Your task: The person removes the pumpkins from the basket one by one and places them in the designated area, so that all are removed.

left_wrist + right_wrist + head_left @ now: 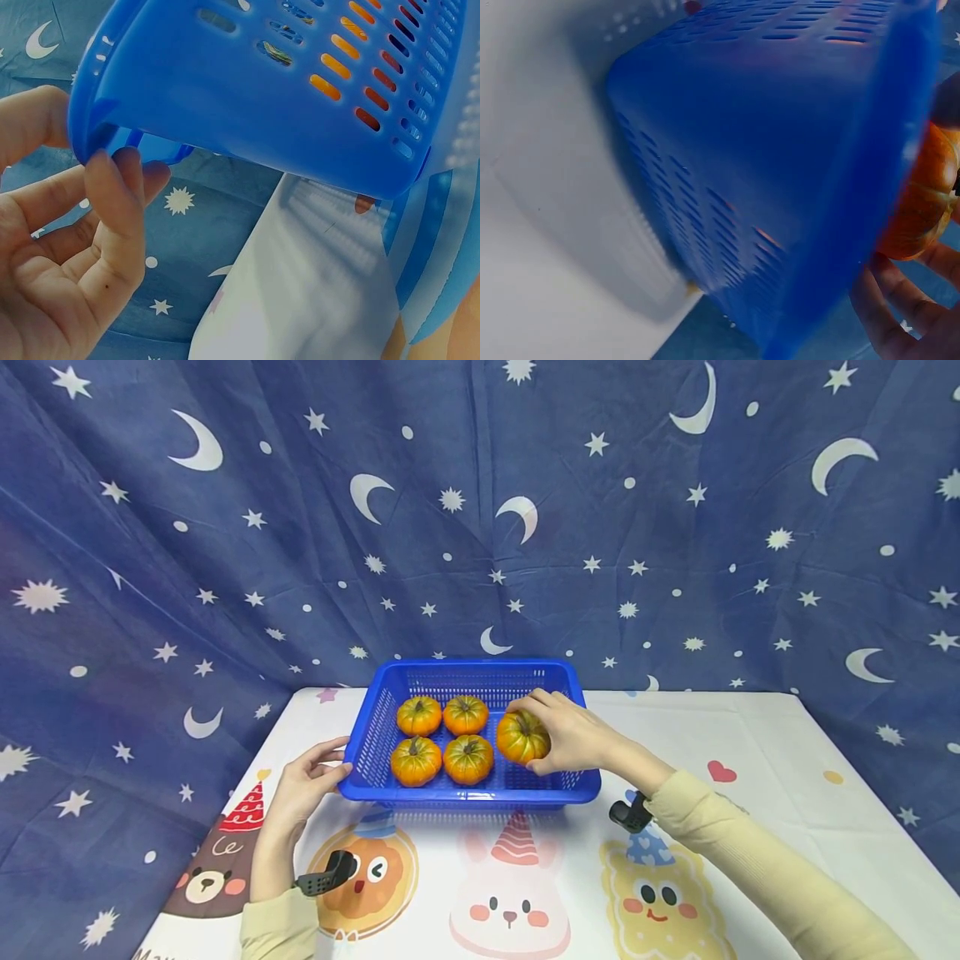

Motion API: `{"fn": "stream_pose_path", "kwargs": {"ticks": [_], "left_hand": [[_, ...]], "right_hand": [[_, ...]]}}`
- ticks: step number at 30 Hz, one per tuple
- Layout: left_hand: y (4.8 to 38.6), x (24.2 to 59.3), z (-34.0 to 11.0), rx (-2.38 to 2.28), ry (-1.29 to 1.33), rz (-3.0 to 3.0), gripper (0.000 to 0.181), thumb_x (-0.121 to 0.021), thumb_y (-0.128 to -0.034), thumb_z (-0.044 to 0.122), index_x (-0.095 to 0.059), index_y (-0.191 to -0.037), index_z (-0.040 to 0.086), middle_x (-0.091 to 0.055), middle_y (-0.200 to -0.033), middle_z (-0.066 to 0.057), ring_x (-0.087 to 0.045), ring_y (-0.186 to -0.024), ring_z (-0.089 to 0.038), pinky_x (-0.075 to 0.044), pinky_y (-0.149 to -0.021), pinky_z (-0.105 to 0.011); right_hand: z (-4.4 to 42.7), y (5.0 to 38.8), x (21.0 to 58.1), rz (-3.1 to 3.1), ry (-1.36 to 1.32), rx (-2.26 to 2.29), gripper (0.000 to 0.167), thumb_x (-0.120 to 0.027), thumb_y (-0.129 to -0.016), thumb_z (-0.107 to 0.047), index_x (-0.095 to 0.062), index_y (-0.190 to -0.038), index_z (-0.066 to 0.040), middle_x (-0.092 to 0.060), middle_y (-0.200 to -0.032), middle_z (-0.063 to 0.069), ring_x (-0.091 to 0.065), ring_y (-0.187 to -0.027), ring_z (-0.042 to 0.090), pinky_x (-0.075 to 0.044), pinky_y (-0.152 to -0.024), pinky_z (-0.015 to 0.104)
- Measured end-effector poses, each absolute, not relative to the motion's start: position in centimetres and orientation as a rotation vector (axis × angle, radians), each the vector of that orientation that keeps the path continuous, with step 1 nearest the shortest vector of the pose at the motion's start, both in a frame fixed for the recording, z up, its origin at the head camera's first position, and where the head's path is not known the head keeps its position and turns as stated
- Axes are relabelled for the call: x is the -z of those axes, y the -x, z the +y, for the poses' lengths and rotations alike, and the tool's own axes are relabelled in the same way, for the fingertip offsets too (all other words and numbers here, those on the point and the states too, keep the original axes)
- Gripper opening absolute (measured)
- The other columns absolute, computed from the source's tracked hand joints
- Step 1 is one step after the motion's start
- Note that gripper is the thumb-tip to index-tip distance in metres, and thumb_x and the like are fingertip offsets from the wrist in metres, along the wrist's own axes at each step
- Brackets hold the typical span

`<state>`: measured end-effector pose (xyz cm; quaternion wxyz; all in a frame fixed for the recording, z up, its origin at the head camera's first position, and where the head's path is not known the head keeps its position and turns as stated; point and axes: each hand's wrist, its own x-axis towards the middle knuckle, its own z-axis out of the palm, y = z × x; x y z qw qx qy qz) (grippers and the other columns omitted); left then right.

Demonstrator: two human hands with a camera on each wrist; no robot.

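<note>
Right hand [566, 732] curls round pumpkin [521, 740]; left hand [303, 785] pinches basket rim [468, 795]. Beneath both, white tablecloth [787, 835]; beyond, blue curtain [540, 460] (moons, stars).

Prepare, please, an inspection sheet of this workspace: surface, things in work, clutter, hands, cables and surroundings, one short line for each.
Surface: white tablecloth printed with cartoon characters.
Job's things: blue plastic basket with slotted walls; four pumpkins inside, in two rows of two; fifth pumpkin held at the basket's right half, whether touching its bottom unclear.
Clutter: nothing seen.
Left hand: holds the basket's left rim.
Right hand: grips the fifth pumpkin.
Cables: nothing seen.
Surroundings: dark blue curtain with white moons and stars behind the table; black device on the right wrist, another on the left.
</note>
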<state>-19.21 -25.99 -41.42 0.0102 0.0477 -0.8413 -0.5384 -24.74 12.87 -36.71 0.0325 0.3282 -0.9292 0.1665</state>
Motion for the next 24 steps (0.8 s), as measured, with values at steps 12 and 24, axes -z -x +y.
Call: {"fn": "stream_pose_path", "kwargs": {"ticks": [12,24], "left_hand": [[19.3,41.3,-25.9,1.677,-0.14,-2.621,0.05,-0.062,-0.092,0.016,-0.048,-0.139,0.004,-0.055,-0.124,-0.024,-0.061,-0.074,0.004,-0.054,-0.07,-0.017],[19.3,41.4,-25.8,1.684,-0.13,-2.608,0.049,-0.062,-0.0918,0.014,-0.049,-0.138,0.004,-0.056,-0.123,-0.023,-0.061,-0.074,0.004,-0.053,-0.069,-0.017]], "right_hand": [[14.5,23.8,34.5,-2.73,-0.969,-0.529,0.074,-0.083,-0.063,-0.032,-0.051,-0.13,-0.023,-0.053,-0.123,0.0,-0.051,-0.103,0.022,-0.052,-0.082,0.038],[17.4,23.6,33.8,-2.739,-0.831,-0.52,0.077,-0.082,-0.062,-0.033,-0.05,-0.131,-0.022,-0.052,-0.118,0.001,-0.049,-0.102,0.024,-0.05,-0.081,0.04]]}}
